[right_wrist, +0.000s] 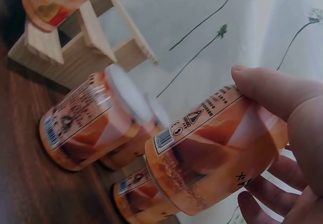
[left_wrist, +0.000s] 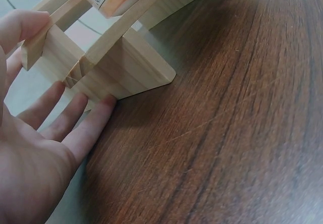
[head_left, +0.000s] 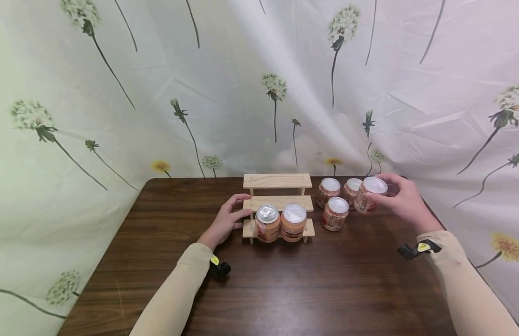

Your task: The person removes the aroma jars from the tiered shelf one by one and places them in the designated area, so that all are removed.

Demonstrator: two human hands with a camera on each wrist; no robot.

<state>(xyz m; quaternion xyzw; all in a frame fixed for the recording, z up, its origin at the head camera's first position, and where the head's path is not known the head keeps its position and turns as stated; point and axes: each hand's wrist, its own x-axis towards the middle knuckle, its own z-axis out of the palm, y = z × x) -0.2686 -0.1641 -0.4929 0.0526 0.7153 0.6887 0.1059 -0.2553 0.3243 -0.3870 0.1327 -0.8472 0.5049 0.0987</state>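
Note:
A small three-step wooden rack [head_left: 277, 180] stands on the table. Two orange-labelled jars with silvery tops, the left one [head_left: 267, 224] and the right one [head_left: 294, 223], sit side by side on its lowest step. My left hand [head_left: 226, 219] touches the rack's left end, its fingers spread and fairly straight against the side panel [left_wrist: 126, 65]. To the right, my right hand [head_left: 404, 200] grips another such jar [right_wrist: 217, 153] between thumb and fingers, tilted in the right wrist view and held above the table. Three more jars, the nearest one [head_left: 335, 214] among them, stand between rack and right hand.
The dark wood-grain table [head_left: 259, 289] reaches back to a pale curtain [head_left: 226, 93] printed with dandelions. Behind the nearest loose jar are a back-left jar [head_left: 328, 192] and another jar [head_left: 351, 190], partly covered by the held one. Black cameras sit on both wrists.

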